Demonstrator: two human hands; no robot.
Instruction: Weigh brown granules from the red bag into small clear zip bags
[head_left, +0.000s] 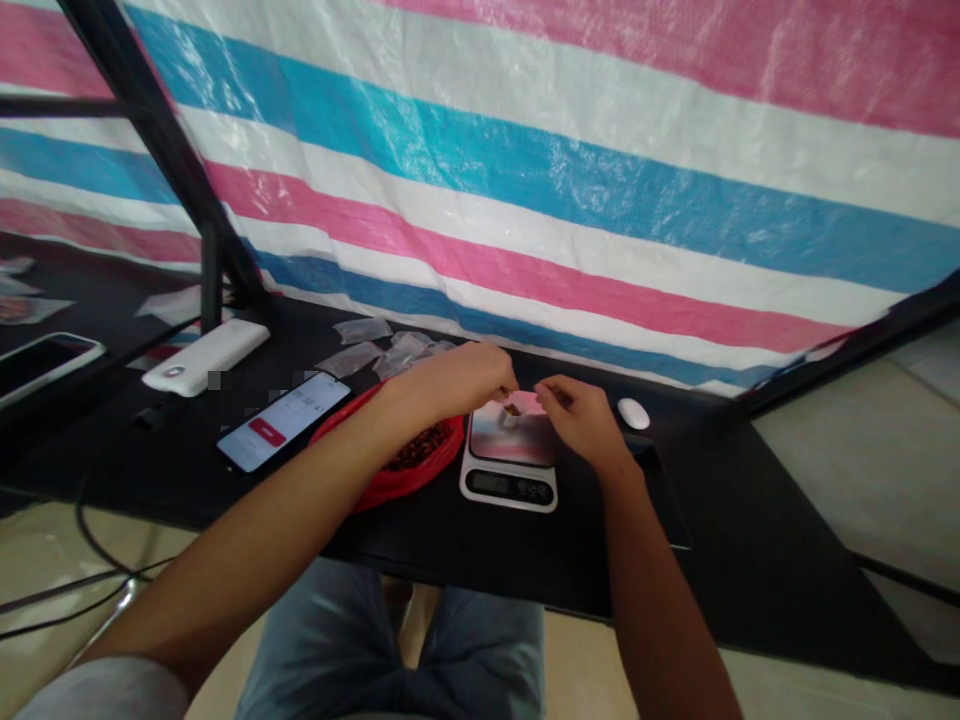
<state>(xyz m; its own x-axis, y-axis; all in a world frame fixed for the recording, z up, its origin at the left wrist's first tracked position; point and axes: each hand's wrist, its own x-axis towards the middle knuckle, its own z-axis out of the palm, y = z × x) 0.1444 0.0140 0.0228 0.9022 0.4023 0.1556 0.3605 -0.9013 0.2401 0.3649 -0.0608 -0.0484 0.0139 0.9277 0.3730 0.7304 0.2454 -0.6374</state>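
A white kitchen scale (510, 487) with a shiny metal plate stands on the black table in front of me. On the plate sits a small whitish cup (511, 420) with brownish bits at its top. My left hand (484, 375) hangs over the scale's left back corner, fingers pinched; whatever they may hold is too small to make out. To the right of the cup, my right hand (577, 408) has thumb and fingertips closed together, contents hidden. Under my left forearm lies an open red plastic bag (397, 490) filled with small dark pieces, partly covered by the arm.
Clear plastic bags (405, 352) lie behind the red bag. Left of it are a lit phone (281, 420), a white oblong device (206, 358) and another phone (45, 365). A white mouse (634, 413) and a dark flat device (664, 490) lie right. A striped sheet (525, 180) hangs behind.
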